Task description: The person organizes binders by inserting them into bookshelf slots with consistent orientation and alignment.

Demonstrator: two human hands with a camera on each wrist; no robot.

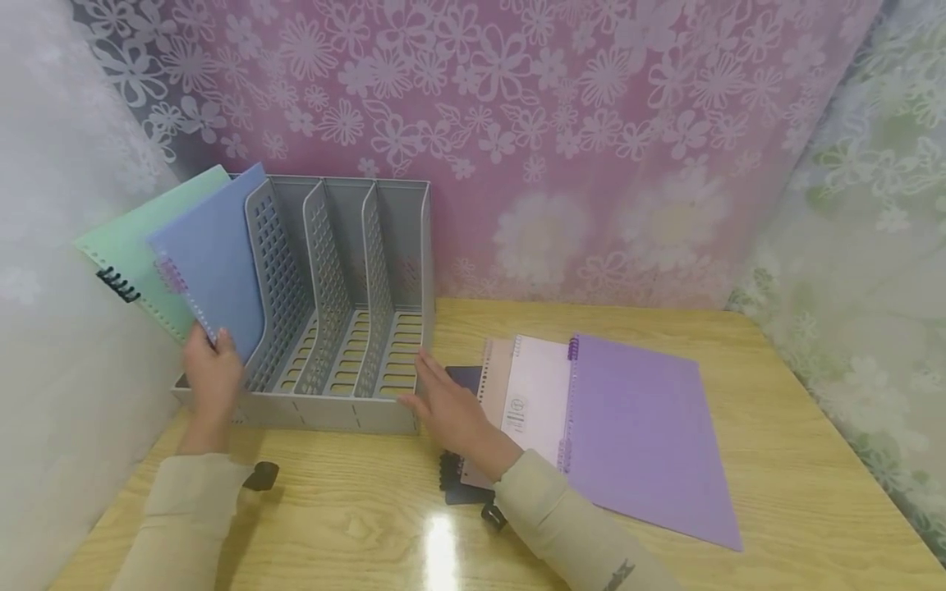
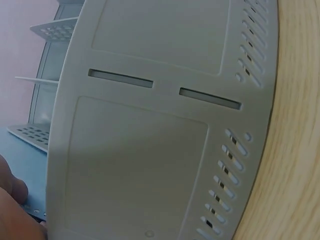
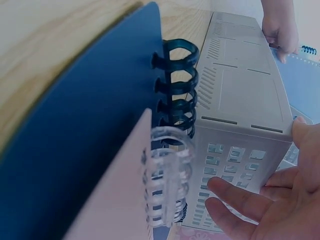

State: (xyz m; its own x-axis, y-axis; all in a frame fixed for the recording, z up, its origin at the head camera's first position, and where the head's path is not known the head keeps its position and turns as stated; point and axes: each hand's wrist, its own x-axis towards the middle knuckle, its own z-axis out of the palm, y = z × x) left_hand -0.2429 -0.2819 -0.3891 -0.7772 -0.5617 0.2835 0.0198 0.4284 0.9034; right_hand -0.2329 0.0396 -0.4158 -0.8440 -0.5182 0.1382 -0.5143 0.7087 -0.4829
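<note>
My left hand [image 1: 214,373] pinches the lower edge of a blue spiral notebook [image 1: 214,258], thumb on the cover. The blue notebook leans in the leftmost compartment of a grey file rack [image 1: 332,410], its coil side sticking out toward the front. Beside it on the left, a green notebook [image 1: 158,238] with a black coil leans in the same end of the rack. My right hand [image 1: 454,410] rests against the rack's right side, fingers fairly straight along the perforated side wall [image 3: 220,170] and thumb at the front corner.
Right of the rack, overlapping notebooks lie on the wooden table [image 1: 340,509]: a dark blue one [image 3: 95,100] lowest, a beige one [image 1: 497,361], a pale pink one [image 1: 543,377] and a large purple one [image 1: 643,427]. Flowered coverings [image 1: 517,123] surround the table.
</note>
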